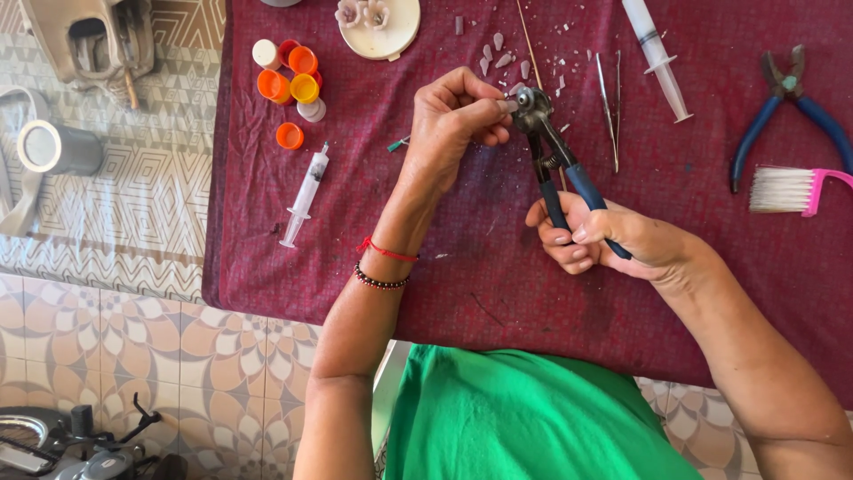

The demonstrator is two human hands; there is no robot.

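While the right hand [613, 238] grips the blue handles of the nipper pliers [553, 160], its fingers are closed around them and the tool head points toward 11 o'clock from that hand. The left hand [458, 120] is pinched shut on a small pale piece [513, 104], held between thumb and fingertips; whether the wheeled jaws touch it cannot be told. The piece lies at 3 o'clock from the left hand, right against the tool head. Both hands work above a maroon cloth [444, 267]. Pale chips [498, 53] lie scattered at 12 o'clock from the left hand, near a round cream disc [395, 36]. Orange and yellow caps [289, 76] sit at 9 o'clock from it, with a syringe [305, 196] below them. Tweezers [609, 98] lie just beside the tool head at 3 o'clock. A second syringe [657, 58], blue pliers [786, 111] and a pink brush [795, 189] lie well apart, farther toward 3 o'clock.
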